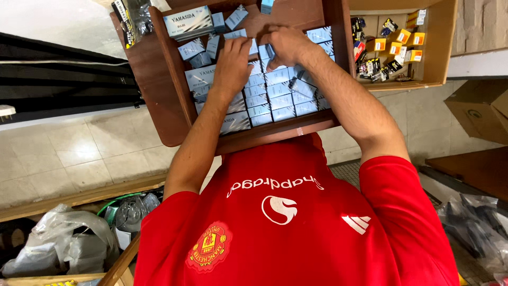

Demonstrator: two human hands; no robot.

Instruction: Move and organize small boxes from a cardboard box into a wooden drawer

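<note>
While both hands work over the wooden drawer [159,79], the small pale-blue boxes [275,98] sit packed in neat rows across its middle and near end, with looser ones scattered toward the far end. The left hand [233,63] lies flat on the rows, fingers [241,45] stretched forward and close together, pressing on the box tops rather than pinching anything. The right hand [286,45] is curled over the boxes just beside it, fingertips tucked down among them; whether it has one pinched, I cannot tell. The two hands are near each other, almost touching. A larger pale-blue carton [188,22] lies at the drawer's far left corner, another one [200,78] against the left wall. Beyond the drawer's right wall, a cardboard box [439,53] holds small yellow and black packets [397,45]. A brown cardboard carton [479,108] stands further right. Lower left, crumpled plastic bags [63,243] sit in a wooden crate [121,265]. Pale floor tiles [79,153] lie beneath.
</note>
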